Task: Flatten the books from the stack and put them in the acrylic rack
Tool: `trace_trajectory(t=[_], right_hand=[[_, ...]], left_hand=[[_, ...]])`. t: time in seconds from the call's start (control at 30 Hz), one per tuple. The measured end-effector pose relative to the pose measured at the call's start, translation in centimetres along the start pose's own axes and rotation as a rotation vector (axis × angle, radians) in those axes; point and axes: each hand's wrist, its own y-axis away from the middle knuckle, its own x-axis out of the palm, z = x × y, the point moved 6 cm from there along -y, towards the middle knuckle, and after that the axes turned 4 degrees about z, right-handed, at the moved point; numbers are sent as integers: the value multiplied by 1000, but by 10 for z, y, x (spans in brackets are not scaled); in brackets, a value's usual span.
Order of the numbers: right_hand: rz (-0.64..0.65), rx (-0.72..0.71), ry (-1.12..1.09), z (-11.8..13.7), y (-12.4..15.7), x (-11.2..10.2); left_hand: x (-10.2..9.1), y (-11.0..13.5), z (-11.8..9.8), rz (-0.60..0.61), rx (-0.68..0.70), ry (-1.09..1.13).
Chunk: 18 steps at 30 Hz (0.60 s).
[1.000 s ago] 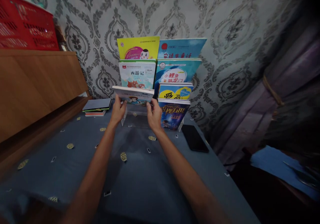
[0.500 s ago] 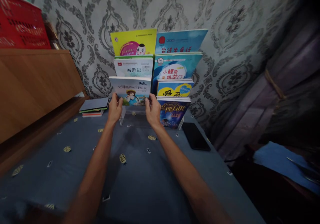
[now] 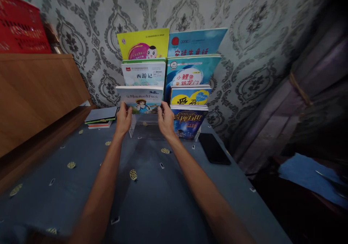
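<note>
A pale book (image 3: 140, 97) with a girl in a hat on its cover is held at its two sides. My left hand (image 3: 124, 119) grips its left edge, thumb in front. On the right edge my right hand (image 3: 165, 118) grips the same way; the fingers behind the book are hidden. The book is in the left column of a clear stepped stand (image 3: 146, 129), in front of a white book (image 3: 144, 73) and a yellow book (image 3: 144, 42). Right of it stand two blue picture books (image 3: 195, 42), a yellow-and-blue book (image 3: 190, 95) and a dark blue book (image 3: 189, 122).
A small stack of books (image 3: 101, 115) lies left of the stand. A black phone (image 3: 214, 149) lies to its right on the patterned tablecloth (image 3: 146, 200). A wooden cabinet (image 3: 40, 95) with a red basket (image 3: 21, 24) borders the left; a curtain (image 3: 280, 124) hangs at right.
The pale book has tilted back slightly and sits a little lower against the white book, still in both hands. The view has shifted slightly.
</note>
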Motion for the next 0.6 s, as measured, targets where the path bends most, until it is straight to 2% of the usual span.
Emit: trace_trajectory(t=[0.13, 0.3, 0.5, 0.6], right_hand=[[43, 30, -7, -10, 1, 5], [89, 68, 57, -21, 3, 11], [159, 133, 199, -24, 4, 15], [181, 122, 253, -21, 5, 18]], left_hand=[[2, 0, 8, 44, -6, -77], [6, 3, 16, 43, -38, -171], [10, 8, 12, -28, -79, -385], [6, 8, 11, -44, -96, -378]])
